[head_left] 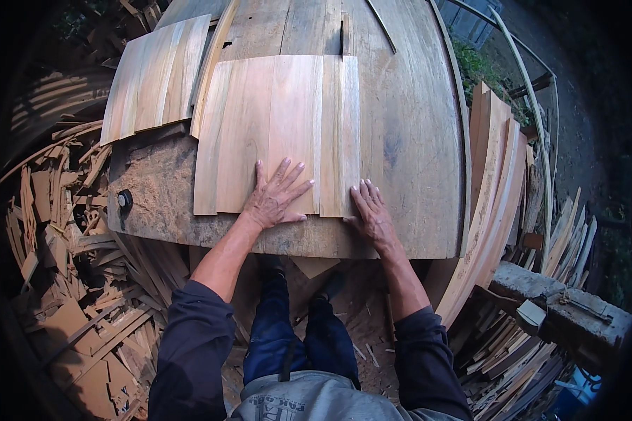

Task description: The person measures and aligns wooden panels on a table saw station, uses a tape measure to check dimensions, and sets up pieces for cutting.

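Several pale wooden boards (246, 126) lie edge to edge as a panel on a worn wooden worktable (418, 154). Their near ends do not line up evenly. My left hand (272, 196) rests flat on the near part of the panel, fingers spread. At the panel's right edge is my right hand (372, 214), its fingers stretched forward against the outermost narrow board (351, 133) and its palm over the tabletop. Neither hand is wrapped round anything.
A second group of boards (158, 74) lies at the table's far left, beside a long strip (214, 67). Sawdust and a small dark round object (125, 198) sit at the left corner. Offcuts (70, 231) heap on the left; long planks (495, 182) lean on the right.
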A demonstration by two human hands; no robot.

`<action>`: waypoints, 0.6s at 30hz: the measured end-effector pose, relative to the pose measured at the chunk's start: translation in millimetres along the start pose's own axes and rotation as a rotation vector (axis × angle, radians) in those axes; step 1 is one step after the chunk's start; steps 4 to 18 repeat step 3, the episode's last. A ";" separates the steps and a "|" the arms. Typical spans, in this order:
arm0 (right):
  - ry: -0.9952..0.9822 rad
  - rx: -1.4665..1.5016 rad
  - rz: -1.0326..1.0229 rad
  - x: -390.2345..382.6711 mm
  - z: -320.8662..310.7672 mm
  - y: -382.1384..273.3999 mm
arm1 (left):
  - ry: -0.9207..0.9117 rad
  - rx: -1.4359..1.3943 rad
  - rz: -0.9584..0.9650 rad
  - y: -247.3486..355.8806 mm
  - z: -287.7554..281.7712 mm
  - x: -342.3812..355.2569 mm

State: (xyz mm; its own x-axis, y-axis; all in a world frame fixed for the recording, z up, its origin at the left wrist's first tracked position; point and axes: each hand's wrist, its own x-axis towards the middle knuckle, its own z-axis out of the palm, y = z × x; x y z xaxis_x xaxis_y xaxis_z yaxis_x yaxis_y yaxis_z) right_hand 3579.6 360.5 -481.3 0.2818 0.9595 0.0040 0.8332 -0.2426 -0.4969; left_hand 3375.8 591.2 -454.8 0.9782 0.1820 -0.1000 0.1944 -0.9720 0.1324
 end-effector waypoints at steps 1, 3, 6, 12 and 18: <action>-0.010 0.000 0.012 0.1 -0.4 -0.6 | -0.027 0.010 -0.005 -0.1 -1.5 1.2; -0.012 -0.004 0.023 2.8 -3.0 1.5 | -0.054 0.026 -0.013 -2.2 -5.0 6.4; -0.012 -0.004 0.023 2.8 -3.0 1.5 | -0.054 0.026 -0.013 -2.2 -5.0 6.4; -0.012 -0.004 0.023 2.8 -3.0 1.5 | -0.054 0.026 -0.013 -2.2 -5.0 6.4; -0.012 -0.004 0.023 2.8 -3.0 1.5 | -0.054 0.026 -0.013 -2.2 -5.0 6.4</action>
